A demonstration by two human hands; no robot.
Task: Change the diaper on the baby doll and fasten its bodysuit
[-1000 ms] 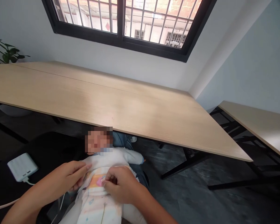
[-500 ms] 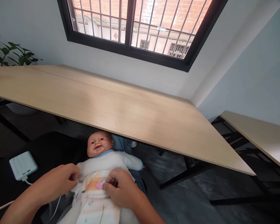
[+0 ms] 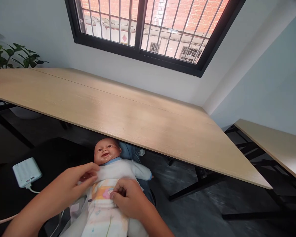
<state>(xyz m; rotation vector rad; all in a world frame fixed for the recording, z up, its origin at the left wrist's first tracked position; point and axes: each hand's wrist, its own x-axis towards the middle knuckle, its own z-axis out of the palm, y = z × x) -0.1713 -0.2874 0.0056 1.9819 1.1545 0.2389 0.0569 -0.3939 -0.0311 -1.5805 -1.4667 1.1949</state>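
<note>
A baby doll [image 3: 108, 152] in a white top with blue trim lies face up across the lap, its head by the table edge. Over its belly and lower body is a printed diaper [image 3: 101, 205] with an orange and pink band. My right hand [image 3: 128, 197] pinches the diaper's front near that band, fingertips curled inward. At the doll's chest and shoulder on the left is my left hand [image 3: 82, 180], thumb and fingers apart with nothing visible between them. The doll's arm on that side is hidden behind my left hand.
A light wooden table [image 3: 138, 108] runs just beyond the doll's head. On a black seat [image 3: 56, 151] at left lies a white power bank [image 3: 27, 172] with a cable plugged in. A second table [image 3: 273, 141] stands at right, a plant [image 3: 17, 56] at far left.
My left hand has moved up from the doll's side toward its chest and shoulder, and its fingers have opened. My right hand keeps its pinch at the diaper's front.
</note>
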